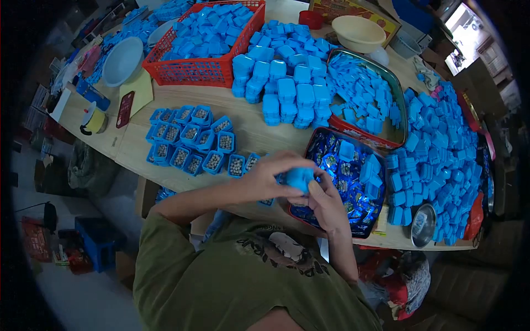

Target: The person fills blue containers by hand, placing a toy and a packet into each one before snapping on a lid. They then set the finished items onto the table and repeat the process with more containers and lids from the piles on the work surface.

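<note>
Box: we see one small blue plastic box (300, 180), glossy and round-cornered, raised between the two hands over the near left part of the packet tin; its contents are hidden from us.
Left hand (270, 175): bent around the box from the left, its fingers arched over the far side.
Right hand (328, 205): gripping the same box from the right, thumb against it.
Tubs (213, 161): blue, roughly square, each filled with small, round, greyish balls; we find them grouped left of the hands.
Packets (349, 188): dark blue, crinkled and shiny, filling the tin (353, 234), with some blue pieces on top.
Lids (367, 91): flat blue pieces, loose in a larger, round-cornered tin beyond.
Stacks (287, 91): smooth blue boxes, far of the hands.
Crate (190, 73): red lattice plastic, far left, heaped with blue pieces.
Bowl (424, 225): polished oval metal, near right.
Surface: we note a pale wooden table (251, 113) with visible grain.
Room: grey floor (96, 298), blue stool (100, 243) at left, bright opening (465, 36) far right.
</note>
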`<state>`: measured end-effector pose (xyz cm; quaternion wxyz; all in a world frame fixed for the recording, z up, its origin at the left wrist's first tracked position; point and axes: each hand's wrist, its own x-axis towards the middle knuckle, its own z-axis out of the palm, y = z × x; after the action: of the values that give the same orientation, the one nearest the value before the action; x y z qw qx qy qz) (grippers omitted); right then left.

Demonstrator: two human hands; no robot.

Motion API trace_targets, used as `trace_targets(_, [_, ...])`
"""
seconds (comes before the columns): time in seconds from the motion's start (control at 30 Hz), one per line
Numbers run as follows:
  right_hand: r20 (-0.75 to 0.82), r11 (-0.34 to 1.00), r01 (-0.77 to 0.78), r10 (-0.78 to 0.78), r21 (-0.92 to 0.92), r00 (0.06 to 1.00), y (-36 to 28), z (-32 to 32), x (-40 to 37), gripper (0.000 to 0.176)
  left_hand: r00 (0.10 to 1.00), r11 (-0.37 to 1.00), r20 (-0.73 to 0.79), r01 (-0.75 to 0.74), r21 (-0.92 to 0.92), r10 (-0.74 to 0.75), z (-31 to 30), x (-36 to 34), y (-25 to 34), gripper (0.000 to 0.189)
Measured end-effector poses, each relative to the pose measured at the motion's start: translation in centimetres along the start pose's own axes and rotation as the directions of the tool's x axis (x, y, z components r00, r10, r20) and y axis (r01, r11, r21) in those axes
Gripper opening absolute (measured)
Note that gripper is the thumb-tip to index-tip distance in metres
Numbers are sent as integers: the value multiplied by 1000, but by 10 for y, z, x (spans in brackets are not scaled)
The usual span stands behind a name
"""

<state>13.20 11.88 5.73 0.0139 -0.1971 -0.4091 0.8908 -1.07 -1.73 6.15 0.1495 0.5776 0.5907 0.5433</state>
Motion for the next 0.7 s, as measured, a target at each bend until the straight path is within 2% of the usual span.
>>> trace_targets(0.03, [15, 998, 63, -63, -25, 998, 0, 3, 2, 50, 948, 928, -132, 243, -282, -289, -1, -3, 1, 54])
trace_targets(0.07, [31, 991, 128, -126, -49, 991, -1, 5, 4, 50, 879, 870, -227, 318, -377, -420, -13, 1, -8, 55])
trace_targets(0.1, [33, 991, 128, -126, -47, 991, -2, 3, 6, 50, 781, 796, -303, 371, -477, -546, -30, 8, -23, 55])
trace_targets(0.17, [6, 946, 264, -268, -185, 963, -3, -4, 7, 46, 632, 741, -444, 338, -580, -635, -63, 22, -47, 54])
trace_targets(0.2, [9, 947, 264, -267, -186, 964, -4, -5, 7, 46, 631, 742, -446, 337, -580, -635, -76, 27, -60, 54])
trace_targets(0.27, [-3, 926, 288, -298, -243, 955, -6, -7, 7, 46, 460, 552, -350, 443, -706, -816, -92, 35, -88, 54])
trace_targets(0.4, [4, 917, 306, -315, -256, 949, -7, -7, 4, 44, 413, 547, -374, 478, -687, -830, -94, 51, -125, 58])
trace_targets(0.47, [-6, 922, 297, -308, -248, 951, -3, -12, 2, 41, 549, 532, -237, 474, -702, -802, -100, 54, -143, 68])
trace_targets(0.5, [-11, 923, 295, -307, -247, 952, -2, -14, 3, 41, 548, 528, -232, 477, -702, -804, -100, 58, -145, 68])
trace_targets(0.6, [-14, 920, 299, -313, -252, 950, 0, -17, 4, 39, 537, 574, -300, 467, -673, -789, -93, 67, -144, 66])
trace_targets(0.7, [-24, 899, 317, -340, -304, 940, 1, -14, 5, 35, 524, 625, -362, 517, -584, -771, -89, 76, -131, 67])
